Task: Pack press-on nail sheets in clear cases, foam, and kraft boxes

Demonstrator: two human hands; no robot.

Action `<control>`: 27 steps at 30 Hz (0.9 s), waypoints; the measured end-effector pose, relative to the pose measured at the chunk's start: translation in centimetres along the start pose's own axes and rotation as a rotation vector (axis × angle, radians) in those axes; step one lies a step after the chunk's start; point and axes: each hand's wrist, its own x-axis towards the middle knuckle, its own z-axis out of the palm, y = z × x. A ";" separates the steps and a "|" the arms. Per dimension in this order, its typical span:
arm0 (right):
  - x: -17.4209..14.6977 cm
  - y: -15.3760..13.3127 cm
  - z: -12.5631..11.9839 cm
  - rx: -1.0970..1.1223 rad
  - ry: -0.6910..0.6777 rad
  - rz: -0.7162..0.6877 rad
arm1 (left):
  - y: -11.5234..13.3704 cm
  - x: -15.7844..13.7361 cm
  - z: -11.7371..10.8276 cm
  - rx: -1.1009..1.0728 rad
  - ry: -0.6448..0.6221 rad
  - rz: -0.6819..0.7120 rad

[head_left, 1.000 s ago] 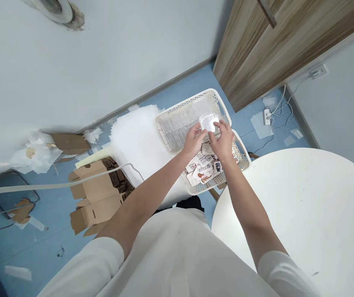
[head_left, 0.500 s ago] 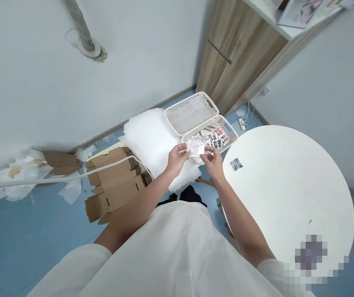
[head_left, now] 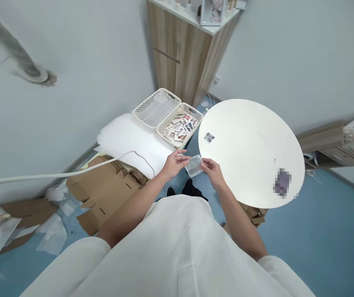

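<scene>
Room on the right
I could pass over the worktop; at left, the white cable bars my way.

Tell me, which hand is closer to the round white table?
Right. The right hand overlaps the edge of the round table in this view; the left hand is farther away, across the clear box.
</scene>
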 end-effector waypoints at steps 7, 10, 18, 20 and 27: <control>-3.9 1.1 -3.6 0.138 0.202 0.081 | -2.4 2.2 4.8 0.073 -0.015 0.003; -5.2 1.1 -5.8 0.181 0.341 0.116 | -3.7 2.7 6.5 0.283 -0.078 0.086; -7.6 1.0 -12.6 0.266 0.429 0.158 | -4.1 3.2 12.8 0.807 -0.433 0.592; -7.6 1.1 -14.1 0.280 0.402 0.165 | -4.5 3.5 14.5 0.827 -0.490 0.608; -7.7 2.2 -19.9 0.250 0.331 0.158 | -6.6 4.7 19.1 0.786 -0.397 0.499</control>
